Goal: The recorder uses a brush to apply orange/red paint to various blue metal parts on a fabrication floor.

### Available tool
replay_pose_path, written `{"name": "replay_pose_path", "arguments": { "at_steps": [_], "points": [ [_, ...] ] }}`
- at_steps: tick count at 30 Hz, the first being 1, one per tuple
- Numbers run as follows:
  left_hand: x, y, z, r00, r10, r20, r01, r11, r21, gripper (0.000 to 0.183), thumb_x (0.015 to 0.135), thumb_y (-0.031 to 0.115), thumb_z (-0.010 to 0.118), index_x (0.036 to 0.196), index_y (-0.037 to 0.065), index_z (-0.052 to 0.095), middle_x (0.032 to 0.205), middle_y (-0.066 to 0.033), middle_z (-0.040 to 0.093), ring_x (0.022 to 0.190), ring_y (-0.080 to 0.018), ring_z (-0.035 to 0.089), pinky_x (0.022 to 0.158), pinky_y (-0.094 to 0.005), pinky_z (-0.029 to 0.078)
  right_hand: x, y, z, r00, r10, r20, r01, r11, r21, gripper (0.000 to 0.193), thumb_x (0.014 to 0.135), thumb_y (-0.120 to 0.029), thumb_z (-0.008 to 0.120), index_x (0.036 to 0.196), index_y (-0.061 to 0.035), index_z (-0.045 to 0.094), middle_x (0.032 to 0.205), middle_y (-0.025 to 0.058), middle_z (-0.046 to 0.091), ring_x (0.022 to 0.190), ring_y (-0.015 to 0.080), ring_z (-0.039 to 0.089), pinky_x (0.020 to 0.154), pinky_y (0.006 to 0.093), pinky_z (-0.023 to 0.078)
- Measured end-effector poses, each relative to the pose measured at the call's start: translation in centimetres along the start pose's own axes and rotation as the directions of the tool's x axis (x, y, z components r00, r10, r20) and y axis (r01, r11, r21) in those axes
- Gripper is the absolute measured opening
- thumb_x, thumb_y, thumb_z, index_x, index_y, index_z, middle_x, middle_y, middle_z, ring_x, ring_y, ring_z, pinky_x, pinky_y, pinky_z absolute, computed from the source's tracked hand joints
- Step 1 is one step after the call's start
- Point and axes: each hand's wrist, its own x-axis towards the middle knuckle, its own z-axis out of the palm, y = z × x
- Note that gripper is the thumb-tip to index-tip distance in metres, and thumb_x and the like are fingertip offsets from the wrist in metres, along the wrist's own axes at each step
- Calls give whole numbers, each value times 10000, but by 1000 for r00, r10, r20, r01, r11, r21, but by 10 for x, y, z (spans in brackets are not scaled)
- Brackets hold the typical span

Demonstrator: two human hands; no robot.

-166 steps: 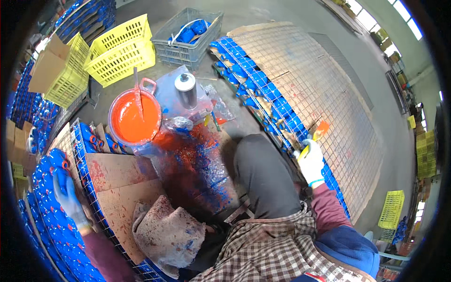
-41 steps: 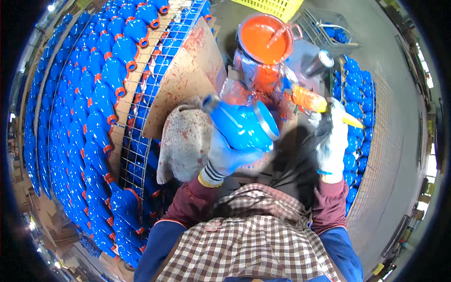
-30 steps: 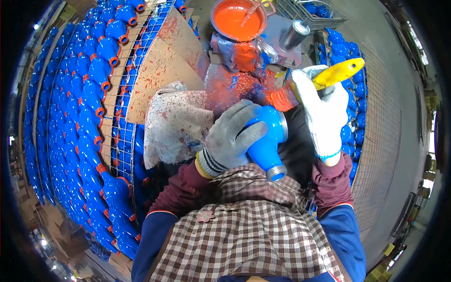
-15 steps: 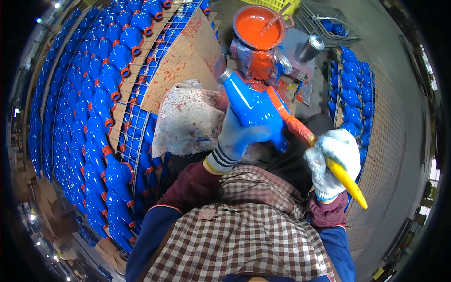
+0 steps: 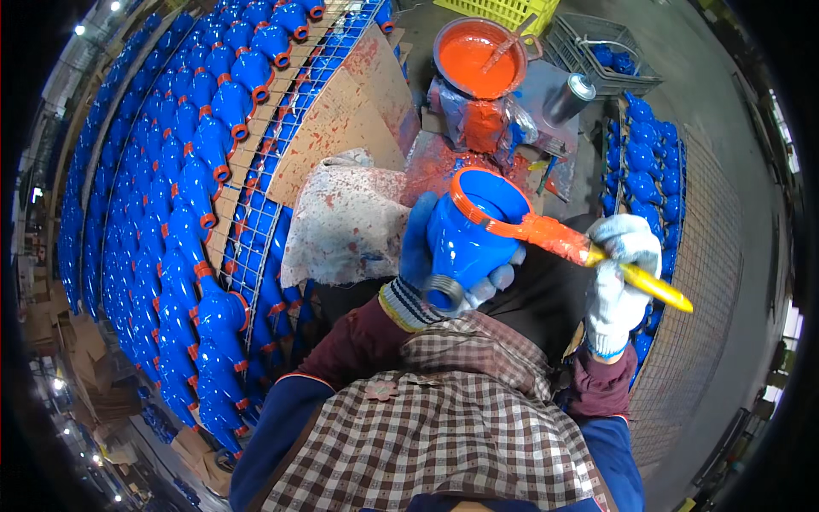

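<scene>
While the left hand, in a grey knit glove with blue staining point(image 5: 416, 256), curls its fingers round a glossy blue flared fitting point(image 5: 465, 249) before the apron in the head view, the right hand, white-gloved and bent inward point(image 5: 621, 273), pinches a yellow-handled, orange-coated paintbrush point(image 5: 554, 236) against the fitting's wide orange rim. Far off, a round pot point(image 5: 452, 90) holds orange paint point(image 5: 476, 72) and a stirring stick point(image 5: 509, 41); to its right, a grey plastic crate point(image 5: 627, 84) holds blue pieces point(image 5: 612, 58).
</scene>
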Motion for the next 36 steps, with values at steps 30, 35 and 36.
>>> {"name": "replay_pose_path", "arguments": {
  "at_steps": [30, 35, 36],
  "points": [
    [3, 9, 23, 909, 377, 178, 199, -768, 608, 762, 597, 307, 798, 1265, 68, 520, 1032, -151, 605, 918, -322, 612, 799, -412, 505, 50, 18, 5, 967, 76, 241, 95, 775, -625, 188, 804, -238, 751, 862, -74, 681, 768, 95, 657, 588, 238, 594, 540, 324, 469],
    [1, 14, 9, 931, 340, -131, 11, 332, 943, 831, 688, 331, 785, 1353, -14, 425, 1176, -102, 589, 1020, -180, 601, 868, -324, 503, 17, 25, -10, 975, 223, -21, -224, 965, -137, 103, 820, -15, 670, 902, -54, 621, 894, 47, 610, 782, 123, 574, 687, 250, 461],
    [-1, 10, 11, 931, 343, -125, 7, 327, 945, 831, 688, 331, 785, 1353, -14, 425, 1176, -102, 589, 1020, -180, 601, 868, -324, 503, 10, 30, -11, 980, 182, -81, -190, 976, -109, 100, 831, -10, 650, 910, -49, 605, 916, 56, 601, 798, 131, 572, 708, 255, 461]
  ]
}}
